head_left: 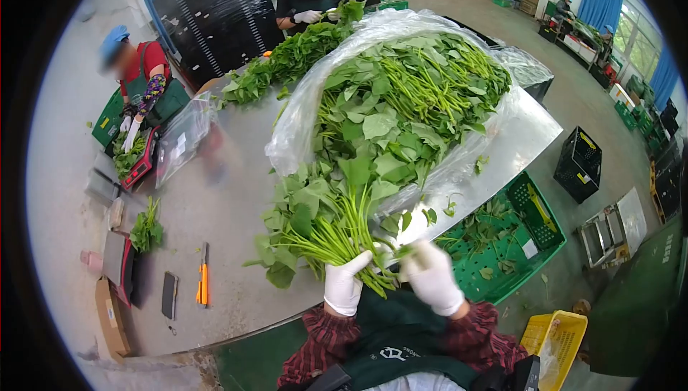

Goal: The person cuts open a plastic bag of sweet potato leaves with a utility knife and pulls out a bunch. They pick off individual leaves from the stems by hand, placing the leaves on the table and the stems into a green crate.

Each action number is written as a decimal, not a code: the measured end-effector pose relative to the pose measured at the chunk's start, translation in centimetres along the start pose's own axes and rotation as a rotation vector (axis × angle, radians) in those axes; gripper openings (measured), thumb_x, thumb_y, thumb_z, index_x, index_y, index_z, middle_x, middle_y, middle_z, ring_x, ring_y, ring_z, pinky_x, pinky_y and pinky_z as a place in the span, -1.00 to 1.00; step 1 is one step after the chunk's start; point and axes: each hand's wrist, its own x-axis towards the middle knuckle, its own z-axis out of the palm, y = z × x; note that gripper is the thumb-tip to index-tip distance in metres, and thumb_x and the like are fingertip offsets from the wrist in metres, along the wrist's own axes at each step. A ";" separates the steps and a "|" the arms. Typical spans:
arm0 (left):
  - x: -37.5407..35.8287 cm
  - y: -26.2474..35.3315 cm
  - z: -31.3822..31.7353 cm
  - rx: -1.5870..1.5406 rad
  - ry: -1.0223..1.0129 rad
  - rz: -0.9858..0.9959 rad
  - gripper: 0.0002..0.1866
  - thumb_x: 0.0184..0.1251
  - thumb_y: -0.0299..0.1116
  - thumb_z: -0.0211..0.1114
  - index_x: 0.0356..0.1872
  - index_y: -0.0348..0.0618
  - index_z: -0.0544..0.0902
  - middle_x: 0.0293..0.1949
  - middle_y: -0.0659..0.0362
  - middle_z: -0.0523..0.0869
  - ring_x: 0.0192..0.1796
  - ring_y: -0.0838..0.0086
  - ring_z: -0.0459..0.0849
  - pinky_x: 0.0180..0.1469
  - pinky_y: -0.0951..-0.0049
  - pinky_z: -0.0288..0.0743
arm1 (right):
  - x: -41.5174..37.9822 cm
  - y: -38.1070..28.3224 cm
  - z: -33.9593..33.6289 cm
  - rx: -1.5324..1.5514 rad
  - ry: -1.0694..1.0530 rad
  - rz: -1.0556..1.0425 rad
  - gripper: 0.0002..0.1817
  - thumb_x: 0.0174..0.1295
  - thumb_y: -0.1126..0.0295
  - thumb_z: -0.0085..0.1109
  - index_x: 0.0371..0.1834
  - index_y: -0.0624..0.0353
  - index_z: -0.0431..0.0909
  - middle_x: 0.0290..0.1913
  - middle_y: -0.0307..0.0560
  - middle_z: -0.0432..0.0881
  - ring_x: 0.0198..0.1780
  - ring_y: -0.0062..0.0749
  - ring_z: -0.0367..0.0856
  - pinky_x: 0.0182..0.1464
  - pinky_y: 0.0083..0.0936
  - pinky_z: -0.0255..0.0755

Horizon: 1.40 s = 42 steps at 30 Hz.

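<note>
My left hand (344, 285), in a white glove, is closed around the lower stems of a bunch of leafy greens (337, 230). The stems point toward me and the broad leaves fan out away from me over the table. Close by on the right, my gloved right hand (431, 276) is curled beside the stem ends, its fingertips blurred. A bit of green shows at those fingertips, but I cannot make out what they hold. Just beyond the bunch lies a large heap of the same greens (416, 97) in a clear plastic bag (294, 129).
The metal table (244, 240) bears an orange utility knife (203, 280), a dark phone-like object (169, 296) and scales (118, 265). A green crate (502, 276) with loose leaves stands at right, a yellow basket (555, 337) below it. Two co-workers (147, 68) handle greens across the table.
</note>
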 end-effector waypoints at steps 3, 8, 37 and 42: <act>0.3 0.6 -1.3 -0.040 -0.058 -0.066 -0.70 0.15 -0.64 0.16 -0.06 -0.30 0.48 -0.24 0.04 0.65 -0.17 0.28 0.64 -0.12 0.27 0.56 | 1.4 -1.3 -4.5 0.245 0.256 0.138 -0.88 0.23 0.51 0.00 -0.20 0.31 0.43 -0.47 -0.17 0.54 -0.58 -0.58 0.48 -0.54 -0.70 0.36; 0.1 1.0 -0.6 -0.040 -0.119 -0.080 -0.80 0.14 -0.63 0.16 -0.17 -0.35 0.53 -0.24 0.06 0.63 -0.16 0.24 0.64 -0.10 0.18 0.59 | 3.1 2.9 -9.7 -0.744 0.362 0.166 -0.68 0.09 0.36 0.24 -0.10 0.22 0.51 -0.44 0.13 0.59 -0.45 -0.07 0.59 -0.36 -0.32 0.47; 0.9 4.4 -5.2 -0.443 -0.178 0.214 -0.62 0.04 -0.72 0.12 -0.06 -0.19 0.44 -0.18 0.14 0.49 -0.15 0.39 0.47 -0.02 0.33 0.42 | 3.8 6.7 -0.8 -0.631 0.082 -0.099 -0.84 0.10 0.34 0.15 -0.37 0.21 0.53 -0.44 0.16 0.57 -0.33 0.06 0.58 -0.31 -0.23 0.44; 0.2 3.6 -5.3 -0.386 -0.007 0.125 -0.68 0.15 -0.68 0.10 -0.07 -0.16 0.45 -0.14 0.13 0.54 -0.14 0.36 0.52 -0.03 0.28 0.42 | 5.1 12.1 6.7 -0.896 -0.108 -0.336 -0.76 0.06 0.30 0.19 -0.51 0.23 0.40 -0.53 0.10 0.52 -0.53 -0.03 0.54 -0.45 -0.24 0.40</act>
